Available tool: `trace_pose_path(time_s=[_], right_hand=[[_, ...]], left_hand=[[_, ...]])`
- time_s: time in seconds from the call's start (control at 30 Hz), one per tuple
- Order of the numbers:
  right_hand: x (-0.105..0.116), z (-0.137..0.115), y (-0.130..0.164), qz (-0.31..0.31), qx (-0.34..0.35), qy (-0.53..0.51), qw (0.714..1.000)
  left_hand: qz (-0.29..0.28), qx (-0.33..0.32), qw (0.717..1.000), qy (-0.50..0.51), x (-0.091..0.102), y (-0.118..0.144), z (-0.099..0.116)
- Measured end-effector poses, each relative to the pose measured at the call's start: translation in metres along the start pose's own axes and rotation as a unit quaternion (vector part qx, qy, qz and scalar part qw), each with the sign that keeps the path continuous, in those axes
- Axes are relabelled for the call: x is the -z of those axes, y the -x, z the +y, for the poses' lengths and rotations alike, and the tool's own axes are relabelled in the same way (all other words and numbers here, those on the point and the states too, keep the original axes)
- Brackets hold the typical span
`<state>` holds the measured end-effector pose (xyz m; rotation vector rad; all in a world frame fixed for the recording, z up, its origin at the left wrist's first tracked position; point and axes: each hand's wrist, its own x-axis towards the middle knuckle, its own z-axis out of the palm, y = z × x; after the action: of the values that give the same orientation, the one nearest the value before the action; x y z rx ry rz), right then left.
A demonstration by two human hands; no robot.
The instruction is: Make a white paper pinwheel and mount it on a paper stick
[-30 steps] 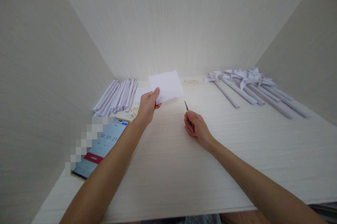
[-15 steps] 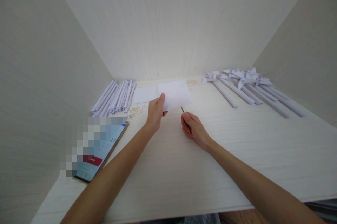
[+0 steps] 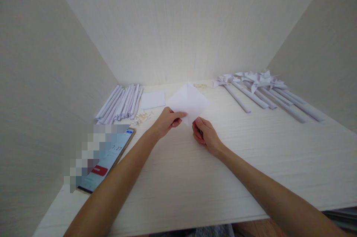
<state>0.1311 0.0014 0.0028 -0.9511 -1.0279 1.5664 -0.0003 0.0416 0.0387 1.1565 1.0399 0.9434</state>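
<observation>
My left hand (image 3: 169,121) is closed on a square sheet of white paper (image 3: 188,99), thumb on top and fingers beneath. The sheet is turned like a diamond, one corner toward the back wall, and a faint crease runs through its upper part. My right hand (image 3: 205,135) is closed beside the sheet's near corner. In its fist is a slim dark tool (image 3: 201,132), mostly hidden by the fingers; its exact kind cannot be made out.
Rolled paper tubes (image 3: 122,103) lie at left, beside a stack of white paper (image 3: 153,100) and small pale pieces (image 3: 141,118). A phone (image 3: 111,159) rests near my left forearm. Paper pinwheels (image 3: 259,83) on tubes lie at right. Thin pale rings (image 3: 200,86) lie at the back.
The paper has been turned from roughly square-on to a diamond, and my left thumb has moved onto its lower part. The tool's tip, visible before, is now hidden near the paper's corner.
</observation>
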Motion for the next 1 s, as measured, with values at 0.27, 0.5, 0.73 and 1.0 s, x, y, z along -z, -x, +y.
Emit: trace_pose_path(time_s=[0.27, 0.5, 0.73, 1.0], right_hand=[[0.001, 0.0, 0.001, 0.004, 0.002, -0.012, 1.0], [0.001, 0.001, 0.002, -0.029, 0.008, 0.009, 1.0], [0.0, 0.0, 0.002, -0.029, 0.007, 0.018, 0.999], [0.0, 0.0, 0.002, -0.032, 0.006, 0.013, 0.999]], left_hand=[[0.161, -0.093, 0.983, 0.012, 0.008, -0.01, 0.001], [0.153, -0.091, 0.984, 0.031, -0.004, -0.003, 0.004], [0.135, -0.07, 0.987, 0.052, -0.013, 0.0, 0.0], [0.139, -0.073, 0.984, 0.08, -0.017, 0.001, -0.003]])
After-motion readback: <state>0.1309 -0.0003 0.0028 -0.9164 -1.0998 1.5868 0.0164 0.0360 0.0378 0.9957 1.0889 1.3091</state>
